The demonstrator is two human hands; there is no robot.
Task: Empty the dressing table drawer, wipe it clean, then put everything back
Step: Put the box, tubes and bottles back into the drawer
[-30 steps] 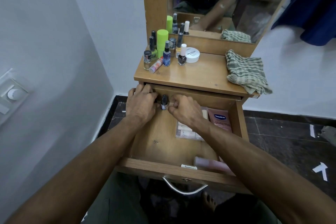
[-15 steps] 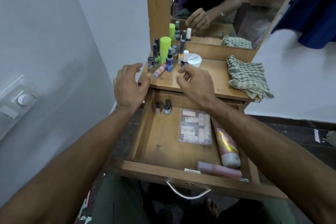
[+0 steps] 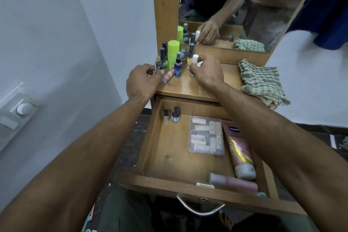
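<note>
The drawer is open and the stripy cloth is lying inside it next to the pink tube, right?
Not quite. The drawer is open, but the stripy cloth lies on the tabletop, at its right end. The pink tube is in the drawer. The head view shows this.

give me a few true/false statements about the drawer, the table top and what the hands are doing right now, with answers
1. The drawer is pulled open. True.
2. The drawer holds nothing. False: a clear plastic case, a pink Vaseline tube, a second pink tube and two small bottles are in it.
3. The striped cloth lies on the right end of the table top. True.
4. The left hand is inside the drawer. False: it is up at the table top, at a small jar.
5. The right hand is on the table top beside a white-capped bottle. True.
6. The green cylinder lies on its side. False: it stands upright.
</note>
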